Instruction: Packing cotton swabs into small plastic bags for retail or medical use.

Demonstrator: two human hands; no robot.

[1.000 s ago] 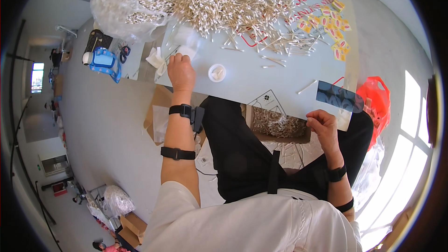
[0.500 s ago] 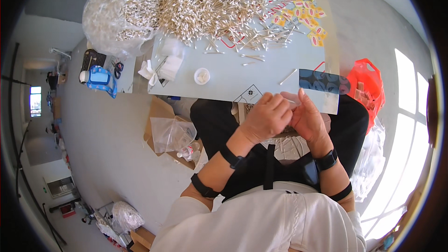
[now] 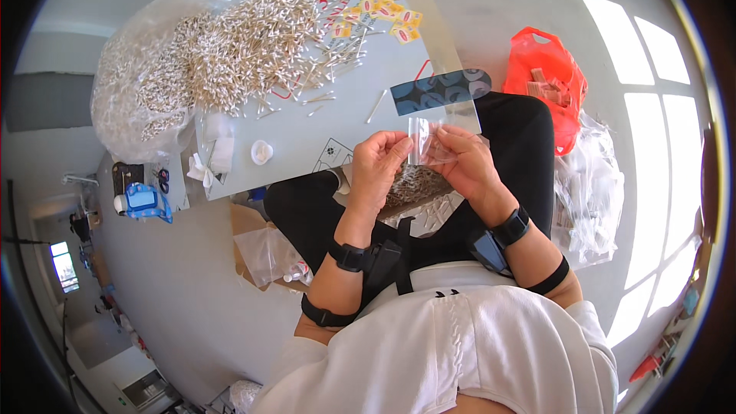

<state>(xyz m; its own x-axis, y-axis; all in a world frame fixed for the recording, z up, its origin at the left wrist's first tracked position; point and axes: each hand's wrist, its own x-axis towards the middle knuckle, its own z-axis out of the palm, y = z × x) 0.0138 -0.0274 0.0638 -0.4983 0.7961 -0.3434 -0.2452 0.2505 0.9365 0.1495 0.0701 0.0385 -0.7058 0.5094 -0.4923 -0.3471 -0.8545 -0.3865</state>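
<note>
Between my two hands, past the table's near edge, a small clear plastic bag (image 3: 421, 138) is stretched out, with a shiny strip along its left side. My left hand (image 3: 379, 162) pinches that left side between thumb and fingers. On the other side my right hand (image 3: 468, 159) grips the bag, its fingers partly seen through the plastic. A lone cotton swab (image 3: 376, 106) lies on the table beyond my hands, beside a dark see-through film strip (image 3: 433, 93). Farther back spreads a big heap of loose cotton swabs (image 3: 257, 42).
A large clear bag of swabs (image 3: 142, 69) adjoins the heap. Small yellow packets (image 3: 383, 1) lie at the far right. A round white tub (image 3: 261, 152) and a blue packet (image 3: 146, 198) stand left. Below, a box of swabs (image 3: 414, 186) sits between my legs; a red bag (image 3: 546, 84) is at right.
The view has turned, so the table appears farther left. My hands have moved apart from close together, and the clear bag is now spread between them. My left hand's curled fingers have straightened somewhat.
</note>
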